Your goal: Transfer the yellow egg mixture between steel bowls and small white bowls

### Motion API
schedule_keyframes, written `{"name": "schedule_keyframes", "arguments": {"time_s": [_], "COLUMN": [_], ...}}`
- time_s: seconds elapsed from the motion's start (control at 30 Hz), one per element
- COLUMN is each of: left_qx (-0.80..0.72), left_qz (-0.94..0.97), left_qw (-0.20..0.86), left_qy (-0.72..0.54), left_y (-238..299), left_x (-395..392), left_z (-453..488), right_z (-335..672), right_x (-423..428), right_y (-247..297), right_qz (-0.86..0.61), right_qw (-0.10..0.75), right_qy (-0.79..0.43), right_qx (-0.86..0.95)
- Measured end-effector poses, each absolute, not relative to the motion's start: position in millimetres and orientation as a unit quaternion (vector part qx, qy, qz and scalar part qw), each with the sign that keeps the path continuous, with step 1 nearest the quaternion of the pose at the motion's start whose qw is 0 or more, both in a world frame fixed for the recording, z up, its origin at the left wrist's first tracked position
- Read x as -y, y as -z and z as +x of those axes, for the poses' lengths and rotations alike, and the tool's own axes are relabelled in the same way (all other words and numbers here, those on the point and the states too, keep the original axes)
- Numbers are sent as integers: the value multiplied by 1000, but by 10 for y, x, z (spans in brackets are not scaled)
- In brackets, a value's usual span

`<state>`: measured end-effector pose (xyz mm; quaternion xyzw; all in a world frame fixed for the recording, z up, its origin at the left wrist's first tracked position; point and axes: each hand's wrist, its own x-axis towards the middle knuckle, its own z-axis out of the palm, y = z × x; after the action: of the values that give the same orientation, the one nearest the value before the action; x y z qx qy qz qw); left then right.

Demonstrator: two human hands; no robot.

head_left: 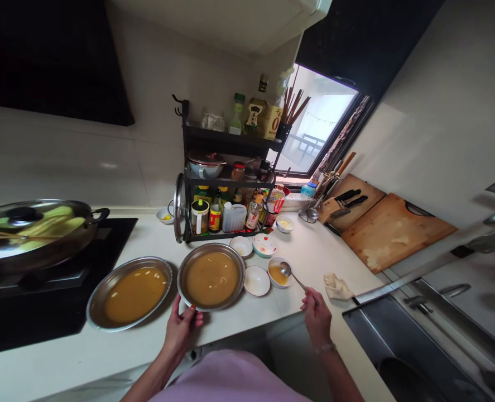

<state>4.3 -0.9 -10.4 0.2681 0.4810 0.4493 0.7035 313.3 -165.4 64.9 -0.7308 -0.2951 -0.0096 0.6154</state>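
My left hand (182, 322) grips the near rim of a round metal pan (212, 279) that holds brownish-yellow liquid. Its thumb is by the rim and the other fingers are partly hidden under the edge. In my right hand (316, 317) is the handle of a metal spoon (286, 269). The spoon's bowl is over a small white bowl (279, 282) of yellow liquid. A second metal pan (129, 324) of similar liquid with pale bits stands to the left. Between the pan and the spoon's bowl sits a white dish (256, 281).
A lidded wok (33, 245) stands on the black stove at left. Behind the pans is a black rack (230, 181) of bottles and jars. Several small bowls stand near it. At right are a cloth (337, 287), cutting boards (398, 229), knives (350, 198) and a sink (381, 340).
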Motion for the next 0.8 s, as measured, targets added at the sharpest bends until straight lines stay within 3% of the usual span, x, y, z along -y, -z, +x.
{"name": "schedule_keyframes", "arguments": {"time_s": [0.3,0.8], "left_qx": [-474,-489], "left_qz": [276,274], "left_qw": [703,700], "left_qy": [-453,-441], "left_y": [86,73], "left_x": [14,9], "left_z": [43,46], "right_z": [3222,3215], "right_x": [1595,1585], "right_y": [-515,-962], "right_qz": [-680,-647], "right_qw": [730,757], "right_qy": [-31,-41], "right_qx": [65,88]}}
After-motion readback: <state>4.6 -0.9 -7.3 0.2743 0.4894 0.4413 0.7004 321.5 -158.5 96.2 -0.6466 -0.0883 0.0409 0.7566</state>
